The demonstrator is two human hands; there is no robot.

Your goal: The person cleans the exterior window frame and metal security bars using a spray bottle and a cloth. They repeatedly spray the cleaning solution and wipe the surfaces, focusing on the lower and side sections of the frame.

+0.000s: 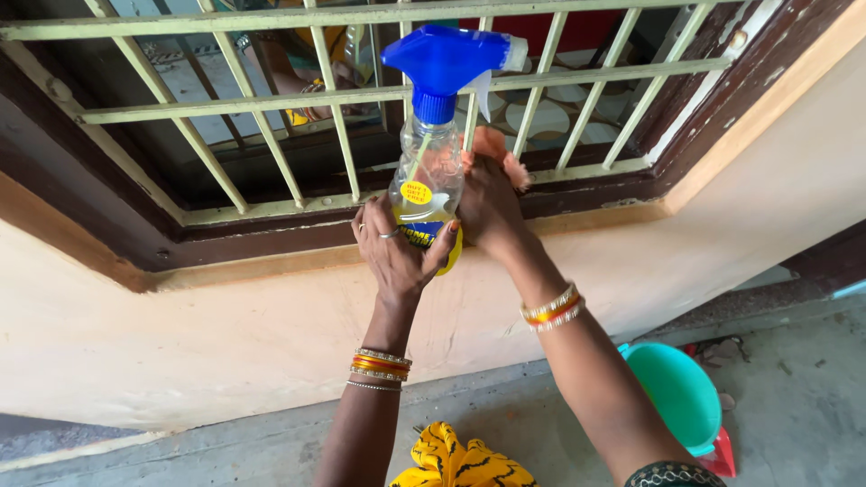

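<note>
At centre frame: clear plastic spray bottle with blue trigger head (431,135), upright before the pale green metal window grille (271,99)
Left hand (397,257): fingers curled around the bottle's base
Right hand (487,203): pressed together on an orange cloth (501,153), just beside the bottle
Risk: held only at the base, the bottle could tip and drop
Room: bars close behind; brown wooden sill (577,194) below; turquoise plastic bucket (681,397) lower right on the floor

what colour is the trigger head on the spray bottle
Bright blue with a white nozzle tip, atop the clear plastic spray bottle held in the left hand; head view.
</note>
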